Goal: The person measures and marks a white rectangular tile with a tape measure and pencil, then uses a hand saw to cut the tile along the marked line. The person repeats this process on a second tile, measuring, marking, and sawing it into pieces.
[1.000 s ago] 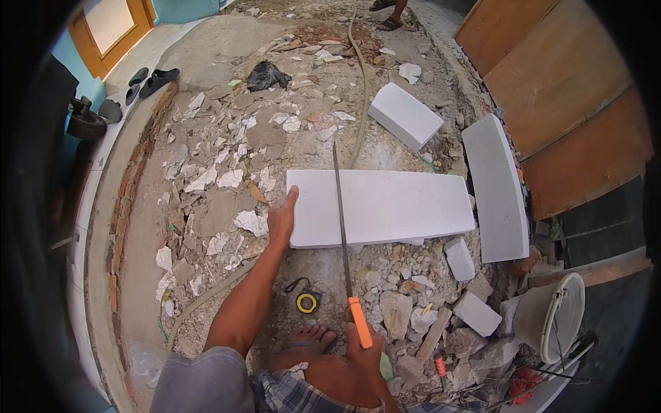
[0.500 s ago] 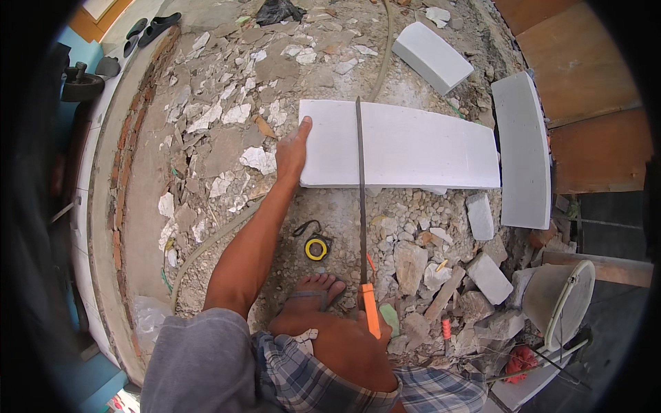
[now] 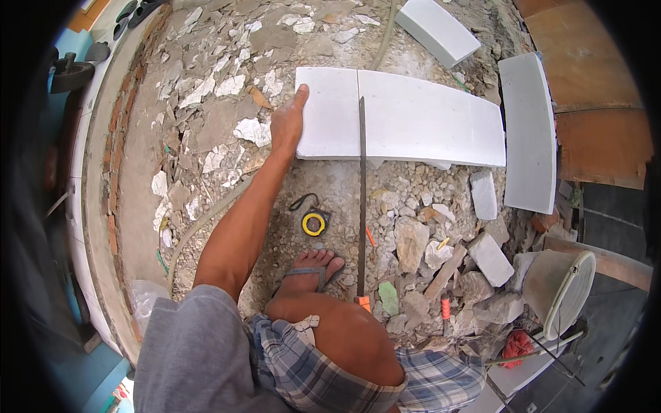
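A long white lightweight block (image 3: 434, 113) lies flat on the rubble ahead of me. My left hand (image 3: 286, 127) is closed on its left end, the thumb on the top face and the other fingers mostly hidden. Across the block's left part runs a thin straight cut, and a hand saw (image 3: 363, 227) lies in line with it, blade tip over the block. The saw's orange handle passes behind my bent knee, which hides my right hand; the saw's stroke shows it is held. Between my left forearm and the blade sits a yellow-and-black tape measure (image 3: 315, 222).
More white blocks, one at the far right (image 3: 437, 31) and one standing at right (image 3: 529, 134), flank the long block. Broken stones (image 3: 411, 244) and a bucket (image 3: 561, 289) are at right. My sandalled foot (image 3: 313, 268) is near the blade; a hose (image 3: 206, 220) crosses left.
The saw has been drawn back toward me, its tip moving from the block's far edge to mid-block and its handle slipping behind my knee. My left hand keeps hold of the block.
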Demonstrator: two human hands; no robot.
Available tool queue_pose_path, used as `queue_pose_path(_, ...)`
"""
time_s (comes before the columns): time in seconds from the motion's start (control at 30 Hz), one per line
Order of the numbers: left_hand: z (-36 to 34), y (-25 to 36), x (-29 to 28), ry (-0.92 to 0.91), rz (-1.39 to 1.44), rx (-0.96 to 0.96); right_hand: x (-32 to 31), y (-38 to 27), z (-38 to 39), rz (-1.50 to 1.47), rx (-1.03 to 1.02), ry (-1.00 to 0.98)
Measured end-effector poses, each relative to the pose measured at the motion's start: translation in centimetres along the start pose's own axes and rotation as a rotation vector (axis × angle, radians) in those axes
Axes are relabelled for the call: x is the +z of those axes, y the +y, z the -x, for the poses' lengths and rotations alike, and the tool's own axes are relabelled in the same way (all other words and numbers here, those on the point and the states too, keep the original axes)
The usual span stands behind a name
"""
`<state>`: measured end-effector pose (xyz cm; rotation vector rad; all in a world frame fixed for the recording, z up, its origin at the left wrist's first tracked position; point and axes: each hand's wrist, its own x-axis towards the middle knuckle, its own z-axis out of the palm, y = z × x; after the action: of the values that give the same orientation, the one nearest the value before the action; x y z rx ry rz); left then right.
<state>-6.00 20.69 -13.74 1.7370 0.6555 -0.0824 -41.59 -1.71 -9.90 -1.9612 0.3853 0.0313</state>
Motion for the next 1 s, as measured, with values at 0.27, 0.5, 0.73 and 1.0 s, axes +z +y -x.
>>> queue_pose_path(0.27,1.2,1.2,-0.3,0.048,-0.053,-0.02,0.9,-1.1,-3.8,-0.136,0.091,-0.044)
queue_pose_path(0.5,1.2,0.8,-0.2,0.022,-0.051,-0.018,0.6,-1.2,-1.8,-0.093,0.107,-0.01)
queue_pose_path(0.73,0.7,0.8,-0.3,-0.004,0.012,-0.017,0.8,-1.2,-2.5,-0.05,0.052,-0.01)
queue_pose_path(1.0,0.8,0.4,-0.3,0.007,-0.015,-0.01,1.6,0.4,-3.0,-0.138,0.111,0.006)
